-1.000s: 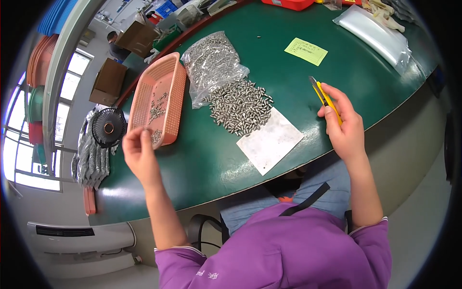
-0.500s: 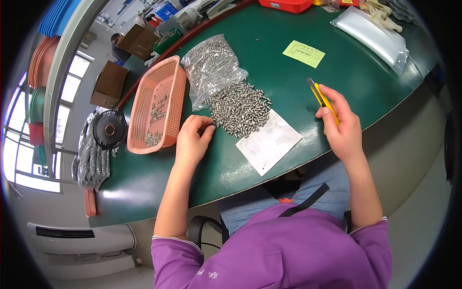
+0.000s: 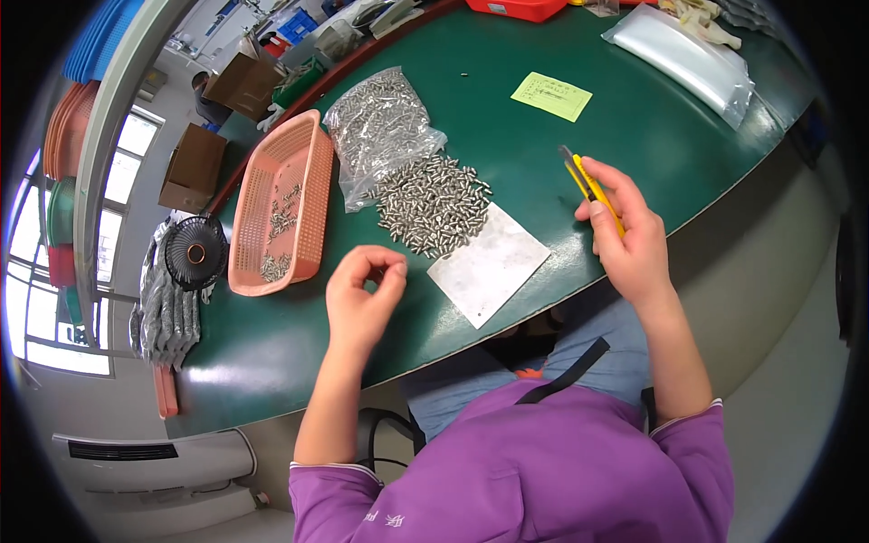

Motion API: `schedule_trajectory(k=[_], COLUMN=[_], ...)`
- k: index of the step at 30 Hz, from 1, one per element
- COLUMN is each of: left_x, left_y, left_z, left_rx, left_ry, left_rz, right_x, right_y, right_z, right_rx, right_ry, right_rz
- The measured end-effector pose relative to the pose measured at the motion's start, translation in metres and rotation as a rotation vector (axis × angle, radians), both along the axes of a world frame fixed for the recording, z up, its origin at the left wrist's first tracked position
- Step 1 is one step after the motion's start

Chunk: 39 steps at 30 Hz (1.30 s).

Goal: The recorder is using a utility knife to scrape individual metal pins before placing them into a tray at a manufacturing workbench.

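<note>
A yellow utility knife (image 3: pixel 596 196) is gripped in my right hand (image 3: pixel 631 237), its blade pointing away from me over the green tabletop. My left hand (image 3: pixel 364 294) is closed, thumb and index finger pinched together just in front of a heap of small metal pins (image 3: pixel 433 206). Whatever the pinch may hold is too small to make out. Behind the heap lies a clear plastic bag (image 3: pixel 382 122) full of the same pins. A stained white sheet (image 3: pixel 489 262) sits under the heap's near right edge. Left of the bag stands a pink plastic basket (image 3: pixel 313 213) with some pins inside.
A yellow-green paper slip (image 3: pixel 552 96) lies towards the back, with clear plastic bags (image 3: pixel 681 63) to its right. One red tray (image 3: pixel 518 7) is at the far edge. A black fan (image 3: pixel 195 252) and grey packets (image 3: pixel 167 312) are at the left. A person (image 3: pixel 206 98) is in the background.
My left hand has drawn back towards me, away from the basket and the heap. My right hand still holds the knife in much the same place. The whole view has shifted slightly.
</note>
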<state>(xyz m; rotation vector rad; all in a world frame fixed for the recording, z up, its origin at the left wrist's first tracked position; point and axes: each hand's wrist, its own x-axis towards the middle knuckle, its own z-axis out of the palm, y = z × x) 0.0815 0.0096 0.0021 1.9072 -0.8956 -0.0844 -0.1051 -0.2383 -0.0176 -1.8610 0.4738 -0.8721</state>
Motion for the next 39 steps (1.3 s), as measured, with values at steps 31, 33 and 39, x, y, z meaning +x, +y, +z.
schedule_trajectory(k=[31, 33, 39], left_x=[-0.064, -0.065, -0.064], left_y=[-0.006, -0.005, -0.005], left_z=[-0.010, -0.010, -0.013], left_rx=[0.218, 0.215, 0.200], left_ry=[-0.228, -0.217, -0.219], left_rz=[-0.059, -0.054, -0.050], right_x=[-0.032, -0.032, -0.031], right_y=[0.098, 0.099, 0.097], right_z=[0.013, 0.014, 0.013], right_rx=[-0.362, -0.366, -0.351], right_ry=[0.322, 0.338, 0.349], right_rz=[0.383, 0.389, 0.424])
